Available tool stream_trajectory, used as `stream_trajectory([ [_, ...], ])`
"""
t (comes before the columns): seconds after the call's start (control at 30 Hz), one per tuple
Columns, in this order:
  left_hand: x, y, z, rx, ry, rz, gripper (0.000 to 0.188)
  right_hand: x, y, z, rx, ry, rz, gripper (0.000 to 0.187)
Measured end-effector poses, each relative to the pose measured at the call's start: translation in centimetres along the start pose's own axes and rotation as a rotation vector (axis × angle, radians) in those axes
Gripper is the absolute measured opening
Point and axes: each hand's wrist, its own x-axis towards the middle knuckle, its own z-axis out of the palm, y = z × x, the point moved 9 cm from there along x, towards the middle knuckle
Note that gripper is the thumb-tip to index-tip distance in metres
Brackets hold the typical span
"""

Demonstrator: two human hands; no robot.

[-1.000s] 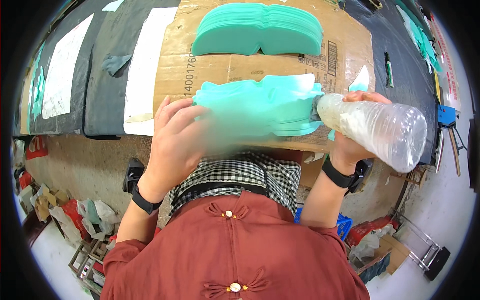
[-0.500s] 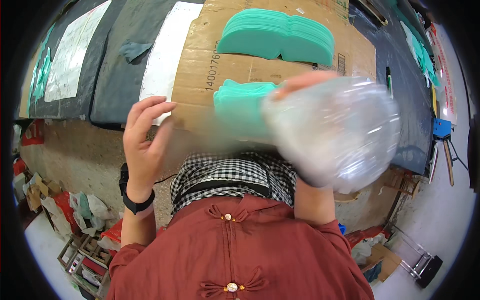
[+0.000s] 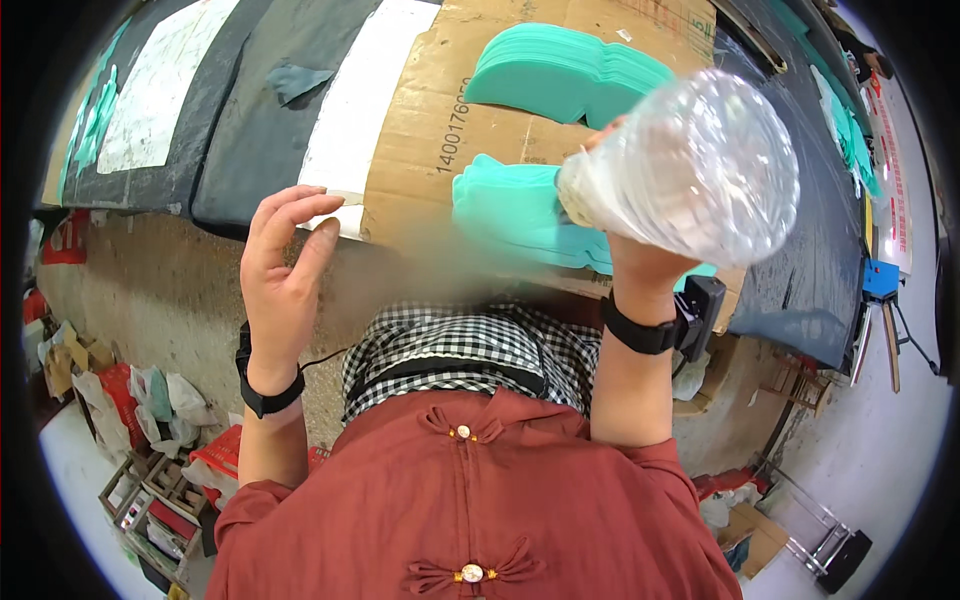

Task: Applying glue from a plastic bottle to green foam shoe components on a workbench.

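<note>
My right hand is wrapped round a clear plastic bottle. The bottle is tilted, its rounded bottom toward the upper right and its narrower end toward the lower left, above a nearer pile of teal sheets. Part of that pile is hidden behind the bottle and hand. Off the front edge of the cardboard, my left hand is raised with fingers curved and apart, holding nothing. Farther back lies a thick, neat stack of teal shaped pieces, its right end partly covered by the bottle. A blurred smear crosses the nearer pile's front.
Flattened cardboard covers the dark table, beside a white sheet. A dark scrap lies at the left. More teal pieces are at the far left. Bags and a wooden rack stand on the floor.
My right hand has swung the bottle up and away from me, and its wristband now shows. My left hand has barely moved. The view has shifted slightly.
</note>
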Motion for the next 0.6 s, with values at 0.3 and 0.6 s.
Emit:
stream_trajectory([
  [0.3,-0.3,1.1,-0.2,-0.03,0.068,0.029,0.02,0.0,-0.1,9.6,-0.149,-0.122,-0.187,0.042],
  [0.6,0.4,0.5,0.6,-0.002,-0.001,0.006,0.019,-0.7,-4.2,6.6,-0.149,0.031,-0.008,0.042],
])
